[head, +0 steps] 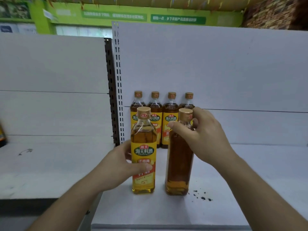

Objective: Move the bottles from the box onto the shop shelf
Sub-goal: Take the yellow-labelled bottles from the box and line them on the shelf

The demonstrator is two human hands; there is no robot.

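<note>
Only the head cam here, looking down onto a white shop shelf [233, 164]. Two bottles stand at the front and both are being held. The left hand [120, 165] is wrapped round the label of the left bottle [143, 152], thumb across the front, probably so it can slide it while the label faces out. The right hand [205, 130] is pinching the right bottle [179, 157] at the neck just under the gold cap, and that one shows its plain side, no label toward us, so my guess is the neck grip is for twisting it round. Behind them a row of four bottles [162, 120] sits against the back panel, labels forward, so these two look like the start of a second row. The box isn't in view. There's some dark crumbly stuff [202, 196] on the shelf just right of the right bottle, not in the way.
</note>
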